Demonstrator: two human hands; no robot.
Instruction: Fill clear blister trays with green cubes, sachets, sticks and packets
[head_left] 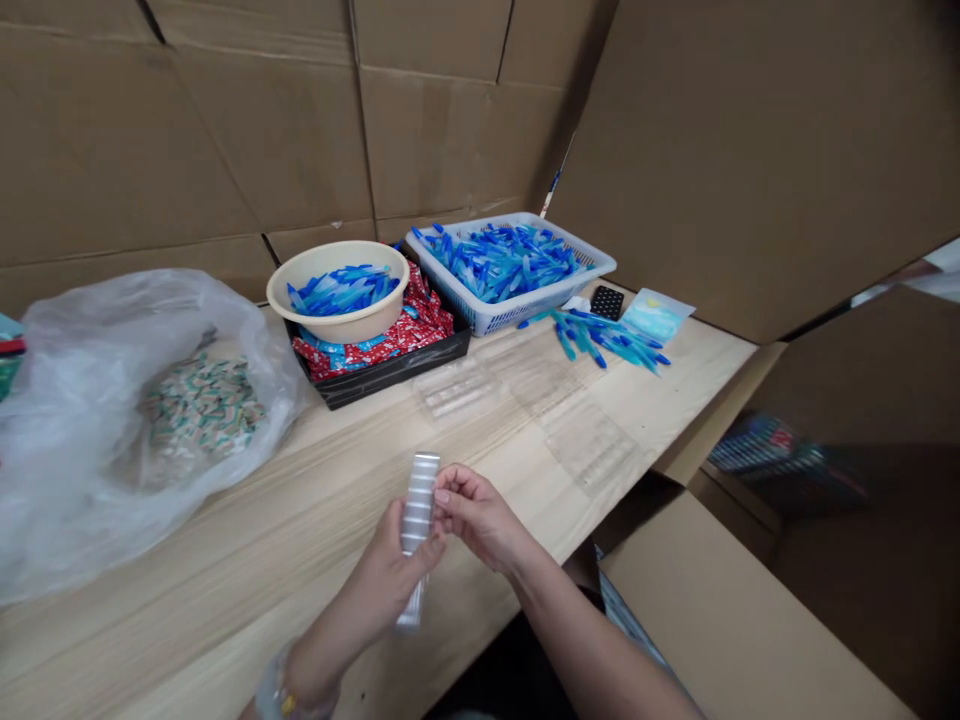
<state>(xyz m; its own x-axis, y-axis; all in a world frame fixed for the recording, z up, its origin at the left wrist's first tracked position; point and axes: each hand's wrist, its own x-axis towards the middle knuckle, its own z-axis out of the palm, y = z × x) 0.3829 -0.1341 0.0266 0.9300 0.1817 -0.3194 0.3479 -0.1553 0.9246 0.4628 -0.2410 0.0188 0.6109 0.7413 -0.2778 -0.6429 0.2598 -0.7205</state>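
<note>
My left hand [390, 560] is wrapped around a narrow, clear-silvery plastic piece [418, 500] with evenly spaced crosswise bands. It looks like a stack of clear plastic trays seen from the side, held tilted above the table. At its upper right edge, my right hand [476, 515] has its thumb and fingers pinched together, touching it. Beyond the hands, several flat clear plastic trays [457, 388] lie on the wooden table [300, 540]. A loose pile of blue and teal pointed pieces [607, 340] rests farther back at the right.
At left lies a translucent plastic bag [75, 400] with small printed packets [206, 400]. A cream bowl [337, 327] of blue pieces sits on a black box [397, 375] of red packets, beside a white basket [517, 315]. Cardboard boxes [750, 600] stand at the right.
</note>
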